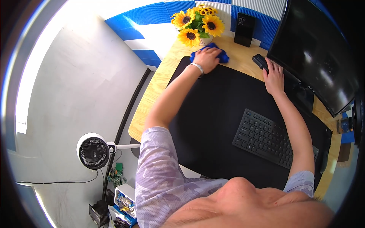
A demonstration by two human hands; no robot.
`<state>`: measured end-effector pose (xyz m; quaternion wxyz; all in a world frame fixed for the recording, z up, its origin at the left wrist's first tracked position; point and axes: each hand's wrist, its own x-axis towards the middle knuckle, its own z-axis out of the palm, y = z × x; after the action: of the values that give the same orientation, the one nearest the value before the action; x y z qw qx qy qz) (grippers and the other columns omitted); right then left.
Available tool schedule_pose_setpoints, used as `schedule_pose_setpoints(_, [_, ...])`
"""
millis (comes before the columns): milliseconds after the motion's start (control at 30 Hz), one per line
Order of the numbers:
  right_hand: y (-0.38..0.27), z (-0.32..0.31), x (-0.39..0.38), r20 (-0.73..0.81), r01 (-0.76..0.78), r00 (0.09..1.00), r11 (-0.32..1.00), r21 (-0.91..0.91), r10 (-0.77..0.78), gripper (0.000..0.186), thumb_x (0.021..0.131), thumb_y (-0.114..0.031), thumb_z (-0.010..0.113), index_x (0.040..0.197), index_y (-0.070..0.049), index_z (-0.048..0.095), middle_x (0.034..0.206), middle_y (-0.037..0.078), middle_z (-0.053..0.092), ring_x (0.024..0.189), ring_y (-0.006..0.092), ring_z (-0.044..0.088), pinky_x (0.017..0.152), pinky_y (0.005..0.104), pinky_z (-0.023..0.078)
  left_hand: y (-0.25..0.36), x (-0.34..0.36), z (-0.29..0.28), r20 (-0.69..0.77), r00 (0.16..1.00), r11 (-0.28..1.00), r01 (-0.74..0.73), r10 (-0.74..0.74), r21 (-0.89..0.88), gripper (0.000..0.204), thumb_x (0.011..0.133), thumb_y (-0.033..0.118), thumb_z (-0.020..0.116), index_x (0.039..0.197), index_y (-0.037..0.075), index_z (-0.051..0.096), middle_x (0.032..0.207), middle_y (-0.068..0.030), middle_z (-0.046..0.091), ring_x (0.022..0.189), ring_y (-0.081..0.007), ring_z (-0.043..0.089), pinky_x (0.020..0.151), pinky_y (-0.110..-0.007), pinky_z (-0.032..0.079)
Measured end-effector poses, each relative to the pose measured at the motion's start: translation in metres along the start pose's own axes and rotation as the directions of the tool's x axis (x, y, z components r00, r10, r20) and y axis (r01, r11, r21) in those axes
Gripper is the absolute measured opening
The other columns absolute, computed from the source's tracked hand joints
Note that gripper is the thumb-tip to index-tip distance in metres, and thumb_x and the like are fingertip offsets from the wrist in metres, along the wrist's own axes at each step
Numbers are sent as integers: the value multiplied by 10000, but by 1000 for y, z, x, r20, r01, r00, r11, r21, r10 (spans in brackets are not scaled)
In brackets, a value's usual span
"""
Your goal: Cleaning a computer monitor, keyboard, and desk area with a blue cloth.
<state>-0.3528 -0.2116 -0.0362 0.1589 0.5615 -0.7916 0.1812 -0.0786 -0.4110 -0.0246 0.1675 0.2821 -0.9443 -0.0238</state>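
Observation:
My left hand [207, 60] presses down on a crumpled blue cloth [222, 55] near the far edge of the wooden desk, just below a pot of artificial sunflowers [197, 24]. A bracelet circles that wrist. Over at the right, my right hand [274, 78] has its thumb and fingers around a black oblong object [260, 60], like a stapler, though its kind is not clear. One end sticks out past my fingers, close to the lower corner of the monitor [315, 49]. A black keyboard [262, 138] lies on the black desk mat [205, 125], partly behind my right forearm.
A dark phone-like device [244, 29] stands against the blue and white wall. Left of the desk is a white fan [94, 151] on a stand. Beside it on the floor are green circuit boards [117, 173] and a bin of small parts [125, 201]. The wooden desk [154, 100] borders the mat.

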Motion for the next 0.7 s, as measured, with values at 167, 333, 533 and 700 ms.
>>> schedule_pose_setpoints(167, [-2, 1, 1, -31, 44, 999, 999, 17, -43, 522, 984, -282, 583, 1479, -190, 440, 1408, 87, 538, 1331, 316, 467, 1053, 519, 434, 8, 14, -11, 195, 976, 994, -90, 102, -69, 525, 1024, 433, 472, 1508, 231, 443, 1567, -54, 425, 1447, -298, 382, 1172, -489, 323])
schedule_pose_setpoints(333, [1, 2, -3, -43, 47, 998, 999, 18, -46, 523, 974, -255, 596, 1470, -188, 447, 1379, 93, 557, 1310, 320, 482, 1048, 507, 444, -53, -10, -23, 210, 971, 991, -95, 112, -89, 510, 1043, 389, 456, 1527, 235, 411, 1574, -82, 411, 1459, -313, 361, 1161, -467, 351])
schedule_pose_setpoints(533, [5, 0, -1, -70, 57, 996, 998, 41, -54, 510, 968, -245, 598, 1454, -180, 458, 1373, 85, 562, 1296, 329, 496, 1018, 504, 466, -125, -21, -42, 238, 957, 984, 142, -164, 107, 454, 1043, 381, 446, 1385, 95, 528, 1414, -169, 536, 1358, -379, 449, 1150, -456, 349])
schedule_pose_setpoints(700, [-4, 3, 4, -95, 77, 993, 995, 60, -71, 507, 970, -251, 595, 1454, -183, 461, 1380, 82, 561, 1304, 323, 496, 1020, 501, 467, -176, 0, -11, 91, 879, 881, 455, -467, 130, 498, 1012, 387, 434, 1439, 140, 502, 1540, -79, 431, 1423, -276, 395, 1179, -469, 305])
